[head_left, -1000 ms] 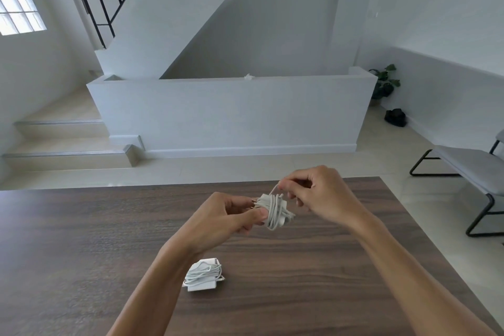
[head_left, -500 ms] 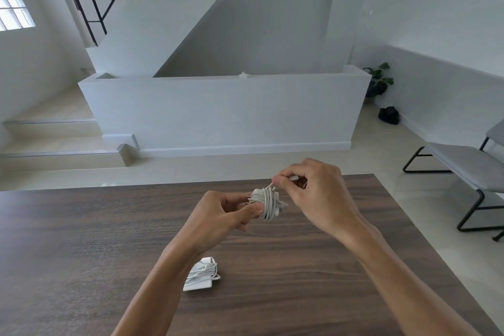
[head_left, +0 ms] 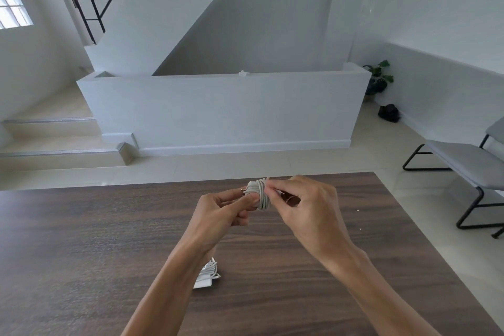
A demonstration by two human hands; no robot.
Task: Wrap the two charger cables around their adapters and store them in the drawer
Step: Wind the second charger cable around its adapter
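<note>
Head view showed both hands above a wooden table (head_left: 81, 254): left hand (head_left: 218, 215) gripped the cable-wrapped adapter (head_left: 259, 194), right hand (head_left: 305, 205) pinched its cable (end hidden). Second wrapped adapter (head_left: 208, 275) lay at six o'clock.

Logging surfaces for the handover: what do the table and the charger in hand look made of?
Table: dark wood-grain top, matte, possibly laminate. Charger held between left hand and right hand: white, likely smooth plastic body with rubbery cable coils.

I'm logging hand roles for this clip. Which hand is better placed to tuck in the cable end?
Probably the right hand: its fingertips pinch at the cable coils on the held charger, while the left hand grips the adapter body, steadying it.
</note>
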